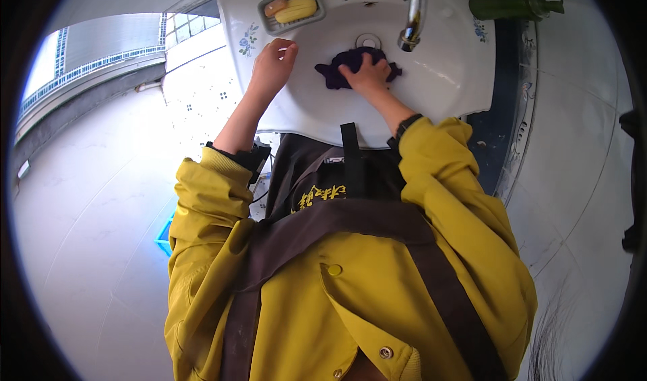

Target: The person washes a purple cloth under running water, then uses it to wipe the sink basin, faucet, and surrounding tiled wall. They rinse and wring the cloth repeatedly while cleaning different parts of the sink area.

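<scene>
A crumpled dark purple cloth [337, 71] lies in the basin of a white ceramic sink [318, 110], just on the near side of the drain [368, 41]. My right hand [371, 77] is on top of the cloth, thumb and fingers spread and bent into it. Over the sink's left side is my left hand [274, 66], its fingers loosely curled towards the thumb. A small gap shows between them, and I see nothing held there. The chrome faucet spout [412, 22] reaches over the basin beyond my right hand; no water is seen running.
At the sink's back left sits a grey soap dish [290, 26] with a yellow bar [296, 10] and an orange-brown piece [275, 6]. A green pump bottle [510, 4] is at the back right. Low at left, a blue plastic container [164, 238] shows partly behind my sleeve.
</scene>
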Demonstrator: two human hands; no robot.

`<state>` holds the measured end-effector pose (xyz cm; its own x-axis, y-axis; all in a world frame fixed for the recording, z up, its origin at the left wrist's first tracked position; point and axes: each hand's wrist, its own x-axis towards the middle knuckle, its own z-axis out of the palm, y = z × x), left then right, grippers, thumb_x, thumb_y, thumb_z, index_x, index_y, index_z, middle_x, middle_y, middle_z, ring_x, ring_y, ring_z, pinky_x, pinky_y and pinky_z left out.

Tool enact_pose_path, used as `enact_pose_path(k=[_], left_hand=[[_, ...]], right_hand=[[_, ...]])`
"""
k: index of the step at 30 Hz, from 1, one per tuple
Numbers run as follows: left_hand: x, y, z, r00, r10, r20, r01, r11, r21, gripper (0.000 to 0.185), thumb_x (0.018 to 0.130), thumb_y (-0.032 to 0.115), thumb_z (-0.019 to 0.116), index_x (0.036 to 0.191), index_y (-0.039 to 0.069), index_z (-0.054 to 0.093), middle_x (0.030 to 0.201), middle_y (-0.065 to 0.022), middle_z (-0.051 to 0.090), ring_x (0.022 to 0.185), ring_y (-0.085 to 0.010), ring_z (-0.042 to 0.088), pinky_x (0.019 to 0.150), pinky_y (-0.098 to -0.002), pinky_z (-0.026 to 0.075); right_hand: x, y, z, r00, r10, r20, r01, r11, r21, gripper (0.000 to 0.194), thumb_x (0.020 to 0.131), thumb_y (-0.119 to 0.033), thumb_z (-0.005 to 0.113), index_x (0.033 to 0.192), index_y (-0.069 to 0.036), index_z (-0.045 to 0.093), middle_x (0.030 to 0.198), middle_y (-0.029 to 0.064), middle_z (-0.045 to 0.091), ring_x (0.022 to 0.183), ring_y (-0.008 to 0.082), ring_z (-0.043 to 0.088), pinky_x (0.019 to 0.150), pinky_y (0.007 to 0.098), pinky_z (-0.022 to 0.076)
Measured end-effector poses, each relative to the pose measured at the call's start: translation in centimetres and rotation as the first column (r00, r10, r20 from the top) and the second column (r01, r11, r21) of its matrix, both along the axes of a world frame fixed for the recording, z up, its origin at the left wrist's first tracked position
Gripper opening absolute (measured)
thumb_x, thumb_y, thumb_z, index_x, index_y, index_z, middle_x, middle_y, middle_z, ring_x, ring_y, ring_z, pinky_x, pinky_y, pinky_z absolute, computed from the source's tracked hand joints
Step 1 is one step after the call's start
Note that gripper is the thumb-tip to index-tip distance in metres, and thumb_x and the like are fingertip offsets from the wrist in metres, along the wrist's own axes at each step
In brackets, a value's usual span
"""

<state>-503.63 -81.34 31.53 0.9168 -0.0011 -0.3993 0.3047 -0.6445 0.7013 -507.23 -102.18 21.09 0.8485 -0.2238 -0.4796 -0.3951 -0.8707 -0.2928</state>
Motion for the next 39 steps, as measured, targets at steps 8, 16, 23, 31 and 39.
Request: enact_pose_path(k=[8,16,23,31,39], left_hand=[[-1.2,0.5,0.5,0.808,-0.060,-0.585,-0.303,0.810,-0.502,0.061,0.090,0.050,0.042,0.122,-0.002,0.040,0.124,-0.0194,0.044,0.108,-0.0275,0.052,0.085,-0.0423,0.046],[0.0,-5.3,-0.5,0.555,-0.093,-0.827,-0.795,0.233,-0.560,0.040,0.094,0.042,0.036,0.112,0.007,0.043,0.100,-0.0121,0.055,0.090,-0.0254,0.057,0.080,-0.0398,0.048],[0.3,-7.3,-1.1,0.870,0.169,-0.462,-0.444,0.676,-0.588,0.028,0.091,0.024,0.042,0.106,0.003,0.049,0.092,-0.0106,0.057,0.080,-0.0221,0.058,0.071,-0.0324,0.048],[0.5,-6.4,-1.1,0.980,-0.192,-0.061,0.163,0.935,-0.316,0.042,0.087,0.037,0.048,0.118,0.009,0.047,0.108,-0.0117,0.054,0.105,-0.0284,0.053,0.081,-0.0436,0.044],[1.9,-5.3,-1.5,0.361,-0.484,-0.797,-0.788,0.299,-0.538,0.067,0.087,0.063,0.032,0.120,0.006,0.044,0.116,-0.0172,0.049,0.104,-0.0316,0.053,0.087,-0.0531,0.044]], right_hand=[[1.8,0.6,3.0,0.978,-0.075,0.194,-0.003,0.928,0.373,0.041,0.066,-0.020,0.067,0.103,-0.007,0.056,0.109,0.0181,0.049,0.099,0.0338,0.051,0.084,0.0377,0.0443],[-1.8,4.1,11.7,0.673,0.201,0.711,-0.509,0.824,0.249,0.032,0.069,-0.009,0.066,0.098,-0.008,0.052,0.101,0.0146,0.046,0.097,0.0329,0.047,0.084,0.0399,0.0422],[-0.2,4.4,8.8,0.770,-0.637,0.041,0.265,0.378,0.887,0.021,0.083,-0.017,0.055,0.096,-0.001,0.050,0.087,0.0110,0.055,0.076,0.0214,0.056,0.068,0.0317,0.0449],[0.9,1.5,7.3,0.522,-0.526,-0.672,0.640,-0.279,0.716,0.024,0.085,-0.022,0.050,0.097,-0.001,0.054,0.089,0.0102,0.061,0.077,0.0211,0.061,0.068,0.0358,0.0515],[0.4,0.8,12.6,0.536,0.390,0.749,-0.679,0.727,0.107,0.030,0.063,-0.018,0.067,0.089,-0.010,0.056,0.101,0.0101,0.051,0.093,0.0304,0.052,0.076,0.0382,0.0466]])
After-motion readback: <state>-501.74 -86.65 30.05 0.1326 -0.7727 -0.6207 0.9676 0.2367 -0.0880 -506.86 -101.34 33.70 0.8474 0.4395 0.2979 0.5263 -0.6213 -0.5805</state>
